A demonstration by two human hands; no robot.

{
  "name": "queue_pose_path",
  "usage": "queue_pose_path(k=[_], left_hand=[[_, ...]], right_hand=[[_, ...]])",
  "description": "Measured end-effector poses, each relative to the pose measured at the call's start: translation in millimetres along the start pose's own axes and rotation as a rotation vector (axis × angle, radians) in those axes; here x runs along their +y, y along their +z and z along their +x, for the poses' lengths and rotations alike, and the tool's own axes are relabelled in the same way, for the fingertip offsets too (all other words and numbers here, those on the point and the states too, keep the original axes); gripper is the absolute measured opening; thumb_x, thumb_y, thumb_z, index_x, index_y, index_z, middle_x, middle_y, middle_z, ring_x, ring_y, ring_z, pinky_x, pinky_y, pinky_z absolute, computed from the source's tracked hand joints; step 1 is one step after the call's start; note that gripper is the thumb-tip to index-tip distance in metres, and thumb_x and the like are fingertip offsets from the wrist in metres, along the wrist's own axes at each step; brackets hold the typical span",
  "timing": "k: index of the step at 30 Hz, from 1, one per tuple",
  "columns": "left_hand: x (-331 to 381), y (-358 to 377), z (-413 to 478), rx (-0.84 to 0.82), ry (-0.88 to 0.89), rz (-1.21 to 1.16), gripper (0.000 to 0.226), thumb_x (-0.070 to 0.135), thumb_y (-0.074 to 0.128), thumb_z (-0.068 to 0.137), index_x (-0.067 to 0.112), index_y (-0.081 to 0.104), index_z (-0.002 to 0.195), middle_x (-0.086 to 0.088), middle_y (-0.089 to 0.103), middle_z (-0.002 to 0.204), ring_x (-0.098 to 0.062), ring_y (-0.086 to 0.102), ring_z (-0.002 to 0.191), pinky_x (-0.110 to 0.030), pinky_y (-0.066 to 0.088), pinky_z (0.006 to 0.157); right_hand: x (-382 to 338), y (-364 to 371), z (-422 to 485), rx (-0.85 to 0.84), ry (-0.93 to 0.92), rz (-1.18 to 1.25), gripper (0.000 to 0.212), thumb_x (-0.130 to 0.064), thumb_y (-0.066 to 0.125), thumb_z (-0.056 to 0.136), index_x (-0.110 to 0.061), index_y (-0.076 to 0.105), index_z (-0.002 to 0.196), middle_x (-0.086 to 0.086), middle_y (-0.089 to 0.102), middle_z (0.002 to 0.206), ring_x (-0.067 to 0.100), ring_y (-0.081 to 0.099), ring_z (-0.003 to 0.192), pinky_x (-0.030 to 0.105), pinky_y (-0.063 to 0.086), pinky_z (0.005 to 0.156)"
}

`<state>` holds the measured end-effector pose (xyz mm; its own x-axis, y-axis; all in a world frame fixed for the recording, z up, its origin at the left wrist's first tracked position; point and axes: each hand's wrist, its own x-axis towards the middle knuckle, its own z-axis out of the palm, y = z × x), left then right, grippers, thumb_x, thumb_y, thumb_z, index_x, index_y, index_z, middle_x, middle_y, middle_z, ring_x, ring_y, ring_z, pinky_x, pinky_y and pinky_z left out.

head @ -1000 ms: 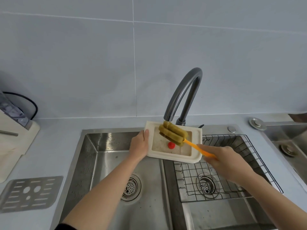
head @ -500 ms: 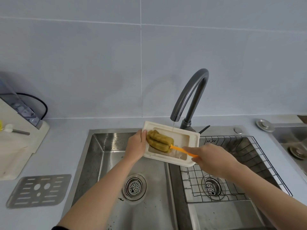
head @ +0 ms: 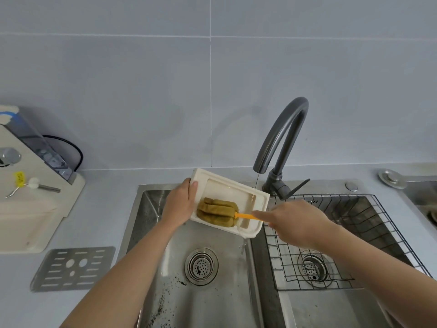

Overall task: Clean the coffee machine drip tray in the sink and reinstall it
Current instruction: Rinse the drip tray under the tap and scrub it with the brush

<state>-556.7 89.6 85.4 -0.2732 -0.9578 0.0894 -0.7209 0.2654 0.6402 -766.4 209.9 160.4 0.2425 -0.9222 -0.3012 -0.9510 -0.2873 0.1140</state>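
I'm on the scrub step. The left hand [head: 181,204] grips the left end of the drip tray [head: 222,188], thumb on top of the rim. It holds the tray up over the left bowl of the sink [head: 151,233], tipped so the near right corner hangs low. Water runs off that corner. The right hand [head: 290,221] is curled round the orange handle of the sponge brush [head: 217,213]. The green sponge end lies inside the tray, on the side by the left hand. A thin line of water [head: 256,185] drops from the faucet [head: 281,133] into the tray's far right part. The hands are apart, one at each end of the tray.

I think the job is approx. half done: tray wet, not yet rinsed or put back. Nxt I'd rub the sponge over to the right end & corners, w/ a firm left grip b/c a wet tray can slip. Then rinse, tip it out & carry it to the coffee machine [head: 35,221] on the left. The metal grate [head: 73,268] lies flat on the counter near it & prob. goes back on top.
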Motion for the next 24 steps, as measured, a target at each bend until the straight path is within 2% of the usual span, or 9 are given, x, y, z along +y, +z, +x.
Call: queue_pose_path(k=[6,8,11,13,18,21,24], left_hand=[[-1.4,-4.2,6.1,0.017,0.014,0.069,0.037,0.029,0.027,0.098,0.003,0.053,0.101,-0.005,0.053,0.080,-0.024,0.054,0.077,-0.032,0.040,0.068],[-0.4,-4.9,7.7,0.022,0.014,0.070,0.037,0.029,0.027,0.098,0.002,0.053,0.100,-0.005,0.053,0.079,-0.022,0.051,0.074,-0.031,0.039,0.067],[1.7,-6.3,9.7,0.017,0.023,0.068,0.038,0.029,0.027,0.098,0.001,0.053,0.098,-0.007,0.053,0.076,-0.022,0.051,0.072,-0.033,0.041,0.067],[2.9,-6.2,10.1,0.009,0.031,0.073,0.038,0.028,0.027,0.099,0.001,0.053,0.096,-0.008,0.053,0.075,-0.023,0.051,0.071,-0.033,0.041,0.067],[4.2,-6.6,9.7,-0.005,0.036,0.080,0.037,0.025,0.027,0.099,-0.001,0.052,0.093,-0.009,0.052,0.074,-0.023,0.050,0.070,-0.031,0.035,0.065],[3.2,-8.3,9.7,0.017,0.025,0.068,0.031,0.024,0.028,0.099,0.004,0.048,0.086,-0.008,0.051,0.074,-0.023,0.047,0.070,-0.030,0.033,0.065],[2.6,-7.5,7.6,0.034,0.012,0.059,0.034,0.024,0.029,0.099,-0.001,0.052,0.092,-0.008,0.052,0.077,-0.023,0.048,0.072,-0.030,0.033,0.066]], right_hand=[[8.3,4.5,-4.4,-0.009,0.021,-0.014,0.064,-0.005,0.034,0.089,-0.037,0.020,0.143,0.003,0.059,0.095,0.025,0.059,0.086,0.037,0.050,0.074],[12.4,7.0,-6.9,-0.003,0.033,-0.012,0.065,-0.004,0.035,0.089,-0.038,0.020,0.143,0.002,0.059,0.099,0.025,0.059,0.088,0.035,0.049,0.074],[17.0,10.7,-12.2,-0.005,0.059,-0.016,0.064,-0.005,0.035,0.091,-0.038,0.019,0.143,0.000,0.048,0.085,0.022,0.049,0.076,0.032,0.043,0.068],[20.1,14.5,-15.5,-0.011,0.072,-0.016,0.065,-0.003,0.035,0.090,-0.038,0.019,0.142,-0.001,0.048,0.082,0.022,0.048,0.074,0.033,0.044,0.067],[27.9,25.5,-21.4,-0.019,0.100,0.007,0.063,-0.006,0.035,0.092,-0.039,0.019,0.143,-0.001,0.055,0.086,0.022,0.056,0.081,0.032,0.045,0.069],[30.9,28.3,-26.3,-0.047,0.125,0.003,0.060,-0.008,0.034,0.093,-0.038,0.019,0.143,-0.004,0.052,0.087,0.021,0.053,0.079,0.030,0.041,0.066],[31.3,28.4,-30.3,-0.060,0.147,0.002,0.053,-0.012,0.033,0.094,-0.037,0.022,0.140,-0.002,0.058,0.096,0.022,0.055,0.082,0.030,0.040,0.066]])
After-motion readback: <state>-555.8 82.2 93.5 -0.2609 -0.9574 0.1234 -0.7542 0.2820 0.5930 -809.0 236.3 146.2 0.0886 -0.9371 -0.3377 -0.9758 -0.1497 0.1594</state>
